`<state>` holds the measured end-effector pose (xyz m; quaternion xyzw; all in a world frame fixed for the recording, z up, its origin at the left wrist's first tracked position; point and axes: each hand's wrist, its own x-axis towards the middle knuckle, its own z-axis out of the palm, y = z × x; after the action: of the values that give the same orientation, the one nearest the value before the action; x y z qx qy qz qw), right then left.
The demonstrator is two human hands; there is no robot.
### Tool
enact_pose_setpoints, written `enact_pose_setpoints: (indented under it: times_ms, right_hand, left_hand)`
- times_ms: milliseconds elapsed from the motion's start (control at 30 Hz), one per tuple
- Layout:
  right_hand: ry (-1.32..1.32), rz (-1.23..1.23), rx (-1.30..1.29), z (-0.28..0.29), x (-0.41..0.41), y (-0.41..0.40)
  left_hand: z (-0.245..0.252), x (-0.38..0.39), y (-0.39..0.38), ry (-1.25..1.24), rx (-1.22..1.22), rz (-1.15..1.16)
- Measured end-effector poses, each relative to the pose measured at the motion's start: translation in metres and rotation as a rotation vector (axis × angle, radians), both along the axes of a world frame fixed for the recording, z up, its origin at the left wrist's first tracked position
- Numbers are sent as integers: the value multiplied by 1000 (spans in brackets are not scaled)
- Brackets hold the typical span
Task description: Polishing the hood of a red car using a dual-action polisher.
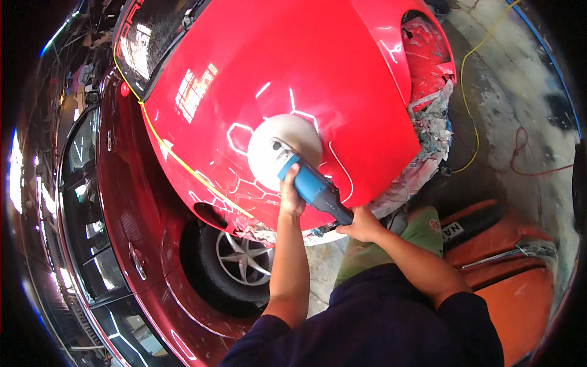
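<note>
A blue and black electric polisher (314, 186) with a round white pad (262, 160) rests on the glossy red hood (275, 41) of a car. My left hand (292, 195) grips the blue body near the polisher's head. Around the black rear end of the tool, my right hand (362, 224) is closed. The pad lies against the hood's front part, covering the paint beneath it. Hexagonal light reflections show on the paint around the pad.
A dark red car (133, 202) stands close on the left, its wheel (243, 259) near my left arm. Crumpled masking paper (433, 124) lines the hood's front edge. A yellow cord (467, 101) and a red cord (518, 156) lie on the floor. An orange vehicle body (518, 303) sits behind me, right.
</note>
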<state>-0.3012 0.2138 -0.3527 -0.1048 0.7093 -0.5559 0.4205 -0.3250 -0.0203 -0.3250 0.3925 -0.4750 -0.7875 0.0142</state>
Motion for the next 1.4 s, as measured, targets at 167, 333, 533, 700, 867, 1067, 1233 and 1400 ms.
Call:
enact_pose_setpoints:
  times_ms: [167,333,533,700,867,1067,1233,1400]
  right_hand:
    - [-176,-125,41,16,-13,28]
    - [-292,-137,-3,28,-21,34]
    - [-411,-189,-26,19,-23,24]
    - [-406,-204,-3,21,-8,15]
    - [-424,-183,-14,23,13,6]
    - [-421,-220,84,49,11,18]
    - [-375,-207,101,40,11,17]
    - [-304,-142,83,35,-16,29]
  left_hand:
    - [-6,-49,38,-72,-75,-123]
    - [-11,-69,34,-74,-46,-221]
    - [-10,-82,27,-54,-52,-288]
    - [-3,-74,28,-34,18,-305]
    - [-14,-63,28,-70,50,-336]
    - [-14,-59,45,-63,23,-354]
    - [-9,-61,41,-69,78,-333]
    - [-3,-40,29,5,106,-163]
